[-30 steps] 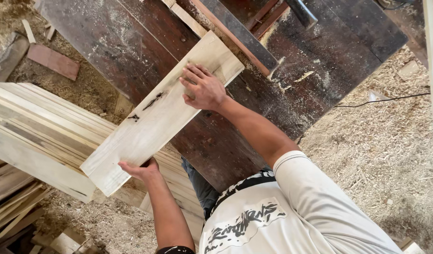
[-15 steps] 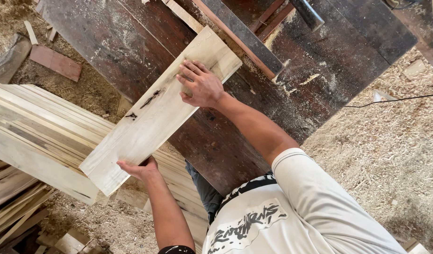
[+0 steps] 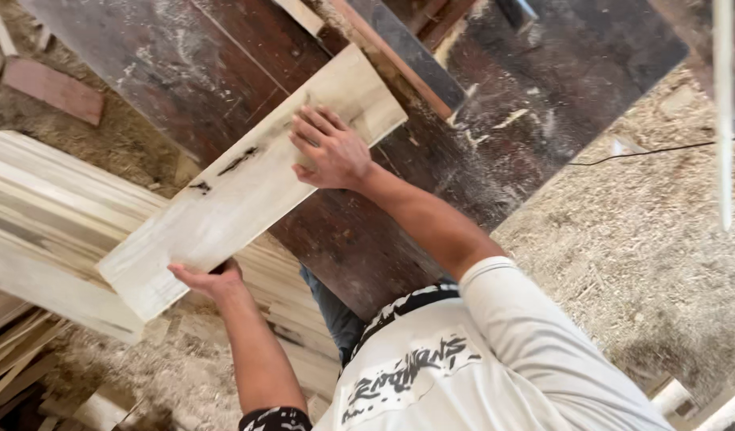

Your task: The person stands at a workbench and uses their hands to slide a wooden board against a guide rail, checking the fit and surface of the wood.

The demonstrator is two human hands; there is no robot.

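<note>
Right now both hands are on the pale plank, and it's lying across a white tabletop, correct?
Not quite. The left hand and right hand are on the pale plank, but the head view shows it lying across a dark brown tabletop, not a white one.

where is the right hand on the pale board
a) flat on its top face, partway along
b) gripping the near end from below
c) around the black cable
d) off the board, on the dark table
a: the right hand lies palm down with fingers spread on the top face of the pale board, while the left hand holds the near end from below.
</note>
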